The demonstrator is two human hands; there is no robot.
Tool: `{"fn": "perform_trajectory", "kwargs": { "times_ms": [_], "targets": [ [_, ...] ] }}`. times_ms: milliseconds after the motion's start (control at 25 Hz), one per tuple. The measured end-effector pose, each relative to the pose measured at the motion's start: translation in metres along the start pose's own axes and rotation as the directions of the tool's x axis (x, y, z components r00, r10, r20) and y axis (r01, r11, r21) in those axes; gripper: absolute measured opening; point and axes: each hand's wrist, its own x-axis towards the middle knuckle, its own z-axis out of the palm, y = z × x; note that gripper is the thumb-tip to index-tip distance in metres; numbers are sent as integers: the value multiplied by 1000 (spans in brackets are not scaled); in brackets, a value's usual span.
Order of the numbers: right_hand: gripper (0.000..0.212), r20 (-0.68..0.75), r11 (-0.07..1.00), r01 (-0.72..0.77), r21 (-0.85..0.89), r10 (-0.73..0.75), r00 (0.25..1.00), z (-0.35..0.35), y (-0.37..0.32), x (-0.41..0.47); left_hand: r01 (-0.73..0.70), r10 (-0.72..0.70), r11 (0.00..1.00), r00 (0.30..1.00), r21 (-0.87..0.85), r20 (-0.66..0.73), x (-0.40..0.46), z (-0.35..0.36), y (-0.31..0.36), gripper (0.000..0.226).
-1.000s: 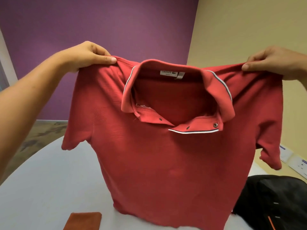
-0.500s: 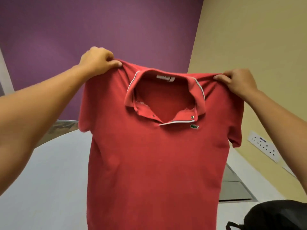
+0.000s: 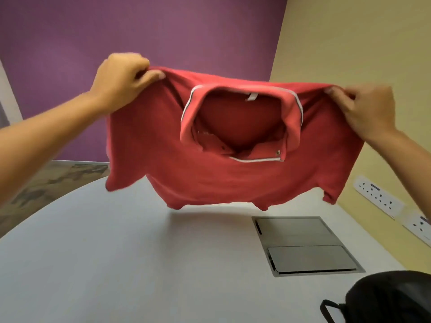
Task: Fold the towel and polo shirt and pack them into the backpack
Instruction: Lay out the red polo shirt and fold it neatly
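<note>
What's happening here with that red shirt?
A person holds a red polo shirt up in the air over a white table. The left hand and right hand each grip a shoulder. It isn't folded yet. A black backpack sits at the table's near right corner.
</note>
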Motion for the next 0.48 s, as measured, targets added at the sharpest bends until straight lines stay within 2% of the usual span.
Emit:
{"fn": "perform_trajectory", "kwargs": {
  "times_ms": [160,280,400,480],
  "targets": [
    [62,154,994,76,79,-88,984,7,-3,-132,-62,76,989,992,-135,103,-135,13,40,56],
    [67,401,991,-21,136,-35,915,7,-10,-255,-3,85,970,943,-245,322,-267,20,80,51],
    [59,646,970,-215,116,91,758,-3,-21,-377,109,91,930,856,-350,510,-389,22,121,40],
    [34,774,946,-305,114,108,623,-17,-30,-446,154,105,914,803,-375,586,-462,23,149,33]
  ]
}}
